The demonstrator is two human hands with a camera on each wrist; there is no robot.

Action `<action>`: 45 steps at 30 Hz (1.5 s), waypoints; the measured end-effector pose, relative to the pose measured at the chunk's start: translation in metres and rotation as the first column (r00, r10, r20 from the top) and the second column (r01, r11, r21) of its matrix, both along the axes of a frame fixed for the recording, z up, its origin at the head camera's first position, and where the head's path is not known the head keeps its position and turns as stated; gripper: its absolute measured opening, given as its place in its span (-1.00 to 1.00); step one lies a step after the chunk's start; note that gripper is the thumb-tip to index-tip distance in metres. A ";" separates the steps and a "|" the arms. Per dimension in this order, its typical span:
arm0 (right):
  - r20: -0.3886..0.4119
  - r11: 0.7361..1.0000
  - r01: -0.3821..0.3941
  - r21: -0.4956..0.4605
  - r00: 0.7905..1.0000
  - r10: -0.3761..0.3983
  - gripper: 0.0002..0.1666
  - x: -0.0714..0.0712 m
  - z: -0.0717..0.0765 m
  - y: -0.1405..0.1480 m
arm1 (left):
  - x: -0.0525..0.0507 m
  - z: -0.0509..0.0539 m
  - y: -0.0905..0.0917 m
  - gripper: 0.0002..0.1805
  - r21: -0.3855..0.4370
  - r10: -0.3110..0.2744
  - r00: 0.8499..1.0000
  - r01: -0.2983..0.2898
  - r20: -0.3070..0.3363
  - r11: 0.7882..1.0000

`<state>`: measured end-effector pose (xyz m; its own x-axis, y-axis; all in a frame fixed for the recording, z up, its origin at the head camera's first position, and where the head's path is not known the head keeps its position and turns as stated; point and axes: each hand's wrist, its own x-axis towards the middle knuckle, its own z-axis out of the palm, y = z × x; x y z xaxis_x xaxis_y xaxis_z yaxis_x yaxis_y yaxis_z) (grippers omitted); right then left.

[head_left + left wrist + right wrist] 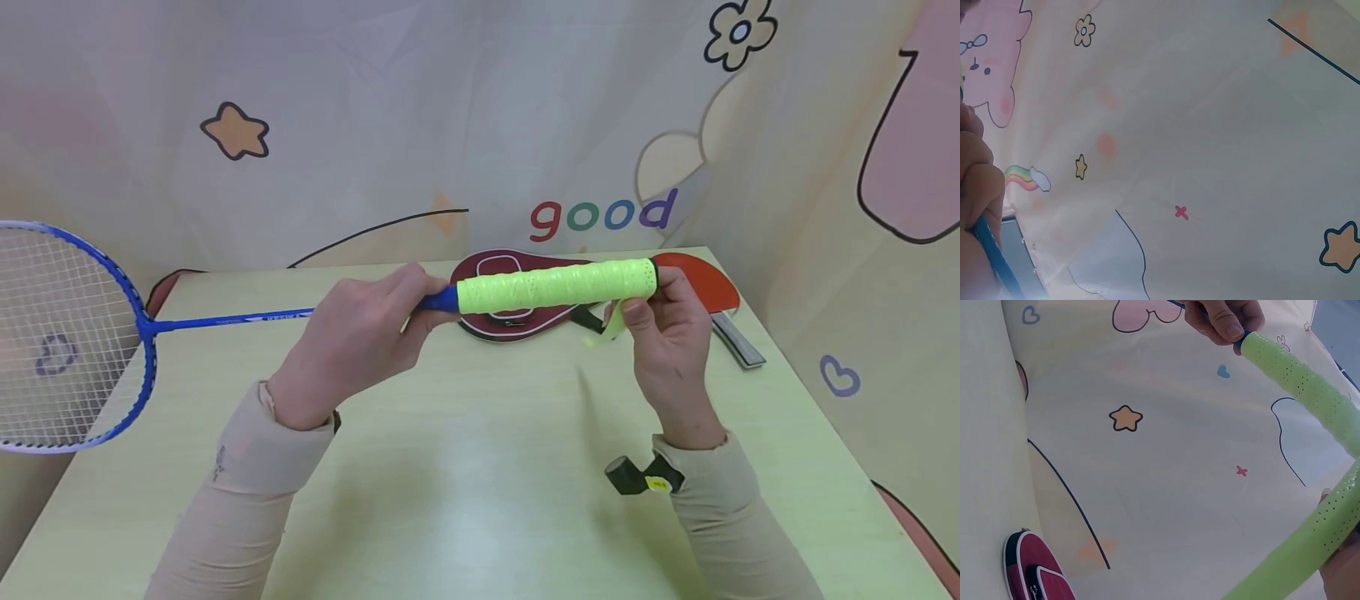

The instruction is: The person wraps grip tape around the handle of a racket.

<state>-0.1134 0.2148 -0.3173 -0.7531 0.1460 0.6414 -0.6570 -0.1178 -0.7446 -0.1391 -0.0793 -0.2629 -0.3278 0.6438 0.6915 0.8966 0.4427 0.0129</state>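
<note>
A blue and white badminton racket (232, 319) is held level above the table, its strung head at the left. My left hand (367, 329) grips it where the shaft meets the blue cone just ahead of the handle. Light green perforated overgrip tape (555, 286) covers the handle in overlapping turns. At the butt end, my right hand (675, 346) pinches the tape with thumb and fingers. A tape strip (1297, 556) runs down from the handle in the right wrist view. In the left wrist view, the left fingers (982, 187) curl around the blue shaft (997, 259).
Behind the handle, a maroon paddle case (517, 331) with white piping lies at the back of the pale table (465, 500). A red table tennis paddle (701, 279) lies to its right. A printed curtain (375, 125) hangs behind and at the sides.
</note>
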 end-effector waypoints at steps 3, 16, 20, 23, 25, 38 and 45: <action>-0.007 1.000 -0.005 -0.022 1.000 0.005 -0.75 -0.001 0.000 0.000 | 0.000 0.000 0.001 -0.69 0.000 -0.004 1.000 0.004 -0.015 1.000; -0.088 0.991 -0.125 -0.051 0.989 0.120 -0.46 -0.006 0.003 -0.005 | 0.002 0.005 0.001 -0.70 -0.031 0.022 0.997 -0.024 -0.068 0.999; -0.104 0.992 -0.113 -0.061 0.989 0.106 -0.43 -0.006 0.005 -0.006 | 0.002 0.006 0.001 -0.69 -0.037 0.023 0.997 -0.026 -0.072 0.999; -0.119 0.989 -0.117 -0.092 0.987 0.106 -0.47 -0.005 0.005 -0.006 | 0.003 0.007 0.001 -0.69 -0.032 0.014 0.999 -0.015 -0.045 0.999; -0.123 0.988 -0.115 -0.104 0.987 0.102 -0.49 -0.005 0.005 -0.007 | 0.003 0.007 0.000 -0.66 -0.020 0.005 1.000 -0.006 -0.019 1.000; -0.049 0.999 -0.016 0.035 0.999 0.018 -0.66 -0.001 0.003 0.000 | 0.001 0.004 -0.002 -0.66 0.038 -0.021 0.999 0.022 -0.046 0.999; -0.044 0.998 -0.060 -0.026 0.997 0.059 -0.69 -0.002 0.003 0.001 | 0.002 0.004 -0.001 -0.69 0.041 -0.020 0.998 0.023 -0.066 0.999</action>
